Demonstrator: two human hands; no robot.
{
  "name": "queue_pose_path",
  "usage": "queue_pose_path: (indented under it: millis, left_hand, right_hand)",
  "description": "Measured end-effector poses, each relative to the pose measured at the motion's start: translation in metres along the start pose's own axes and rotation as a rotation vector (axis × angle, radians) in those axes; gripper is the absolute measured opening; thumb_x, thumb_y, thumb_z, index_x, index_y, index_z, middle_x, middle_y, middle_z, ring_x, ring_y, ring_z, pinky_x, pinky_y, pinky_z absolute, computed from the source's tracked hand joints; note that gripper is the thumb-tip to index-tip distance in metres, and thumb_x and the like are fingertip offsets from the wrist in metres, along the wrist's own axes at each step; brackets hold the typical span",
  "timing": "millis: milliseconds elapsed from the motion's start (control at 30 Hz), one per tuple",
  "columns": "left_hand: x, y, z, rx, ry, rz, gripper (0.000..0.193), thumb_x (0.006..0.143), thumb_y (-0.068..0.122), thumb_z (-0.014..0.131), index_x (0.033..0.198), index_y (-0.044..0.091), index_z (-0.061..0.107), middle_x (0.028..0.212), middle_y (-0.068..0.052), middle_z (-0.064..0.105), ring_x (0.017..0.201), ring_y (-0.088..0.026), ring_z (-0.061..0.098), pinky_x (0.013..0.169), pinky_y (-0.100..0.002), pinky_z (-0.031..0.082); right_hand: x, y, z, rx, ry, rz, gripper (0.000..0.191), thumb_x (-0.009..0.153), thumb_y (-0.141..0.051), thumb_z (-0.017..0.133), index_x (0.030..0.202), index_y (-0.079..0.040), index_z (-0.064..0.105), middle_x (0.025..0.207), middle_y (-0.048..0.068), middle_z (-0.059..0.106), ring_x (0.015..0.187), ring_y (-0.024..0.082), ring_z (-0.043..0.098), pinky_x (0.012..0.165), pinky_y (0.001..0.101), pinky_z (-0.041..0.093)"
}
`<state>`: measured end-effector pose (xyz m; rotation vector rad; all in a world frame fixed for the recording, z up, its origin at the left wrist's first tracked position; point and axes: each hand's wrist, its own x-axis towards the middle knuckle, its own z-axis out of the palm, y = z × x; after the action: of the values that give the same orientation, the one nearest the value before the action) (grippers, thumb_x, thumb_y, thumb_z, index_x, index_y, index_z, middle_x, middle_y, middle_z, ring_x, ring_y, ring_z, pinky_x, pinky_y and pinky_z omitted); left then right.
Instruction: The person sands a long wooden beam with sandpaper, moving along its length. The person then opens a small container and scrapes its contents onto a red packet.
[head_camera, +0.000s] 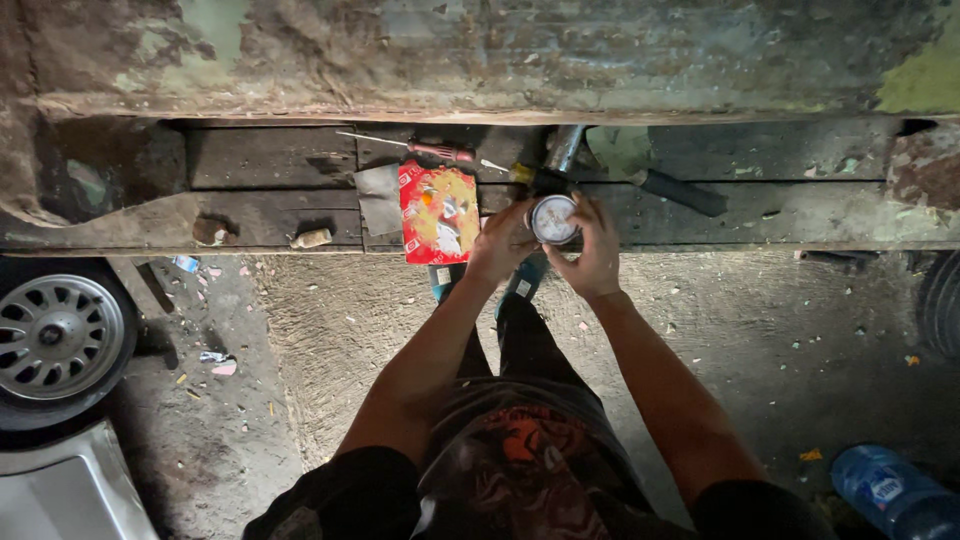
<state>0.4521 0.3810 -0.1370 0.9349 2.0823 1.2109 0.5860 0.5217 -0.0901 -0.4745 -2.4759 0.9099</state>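
Observation:
A small round tin (552, 219) with a white lid stands at the front edge of a dark wooden ledge (270, 215). My left hand (502, 243) grips its left side and my right hand (596, 250) wraps round its right side. Just left of the tin a red printed packet (438, 212) lies on the ledge. Behind it rests a red-handled screwdriver (432, 151). A black-and-yellow-handled tool (535, 177) and a metal tube (565, 148) lie right behind the tin.
A long black-handled tool (682, 191) lies on the ledge to the right. A car wheel (58, 335) sits at the far left, over a concrete floor (350, 330) with scattered litter. A blue plastic bottle (890, 492) lies at the bottom right. A peeling wall (480, 50) rises behind.

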Motion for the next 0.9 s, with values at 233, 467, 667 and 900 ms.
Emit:
queue_pose_path:
  millis: [233,467,667,900]
  left_hand:
    - [0.000,-0.001,-0.005,-0.019,-0.029,-0.019,0.079,0.077,0.010,0.086,0.147,0.024,0.053,0.141,-0.012,0.063,0.131,-0.034,0.059,0.109,-0.043,0.050]
    - [0.002,-0.001,-0.007,-0.047,-0.067,-0.092,0.077,0.079,0.010,0.085,0.147,0.024,0.052,0.134,-0.011,0.066,0.124,-0.032,0.064,0.103,-0.041,0.055]
    - [0.001,0.003,-0.014,-0.059,-0.045,0.049,0.083,0.078,0.011,0.086,0.151,0.025,0.049,0.136,-0.013,0.066,0.124,-0.033,0.064,0.103,-0.042,0.054]
    - [-0.005,-0.007,-0.024,0.061,-0.100,-0.027,0.077,0.082,0.016,0.082,0.151,0.026,0.048,0.133,-0.011,0.066,0.121,-0.033,0.063,0.102,-0.043,0.053]
  right_hand:
    - [-0.015,0.008,0.004,-0.127,-0.148,0.107,0.070,0.077,-0.026,0.089,0.140,-0.011,0.061,0.156,0.023,0.047,0.143,0.048,0.043,0.116,0.0559,0.040]
    - [-0.016,0.013,0.016,-0.166,-0.152,0.115,0.069,0.082,-0.030,0.087,0.143,-0.013,0.061,0.158,0.020,0.046,0.144,0.050,0.041,0.115,0.0590,0.039]
    - [-0.017,0.013,0.015,-0.140,-0.094,0.076,0.060,0.084,-0.025,0.084,0.140,-0.015,0.065,0.156,0.019,0.050,0.141,0.051,0.045,0.113,0.0590,0.045]
    - [-0.009,-0.007,0.004,-0.278,-0.030,-0.004,0.061,0.079,-0.028,0.085,0.136,-0.015,0.068,0.153,0.025,0.048,0.137,0.056,0.043,0.108,0.0621,0.042]
